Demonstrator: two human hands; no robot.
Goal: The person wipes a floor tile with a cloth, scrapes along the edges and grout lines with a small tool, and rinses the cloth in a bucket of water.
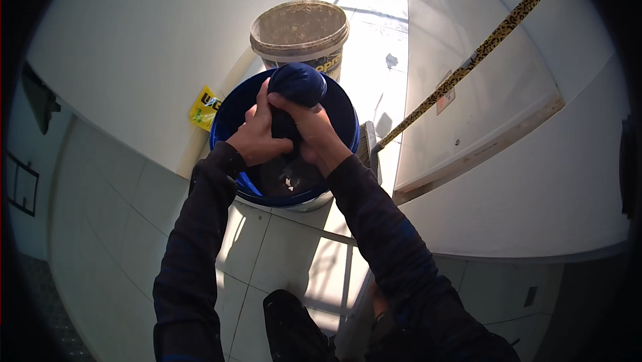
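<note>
Because the long dark sleeves reach the wrists, their cuffs could get soaked if the forearms dip lower. Beneath them, pale floor tiles might turn slippery should liquid splash out. The left hand and the right hand grip a bunched navy-blue cloth above a round deep-blue plastic tub, the visible fingers curled and pressed against the fabric. Its rounded end bulges past the thumbs; an uneven squeeze could make it slip or, if wet, spurt sideways. A yellow printed packet, just beside the tub on the left, could be splashed. Farther off, a grimy off-white round bucket could be knocked if the tub were shoved, and a slanting leopard-patterned pole could topple if bumped.

Some fingertips are hidden, and the cloth's lower part is lost in shadow. The bright patch inside the tub may be a glint on dark liquid; depth cannot be told. The tub covers the bucket's base, and the pole's upper end is cut off.
</note>
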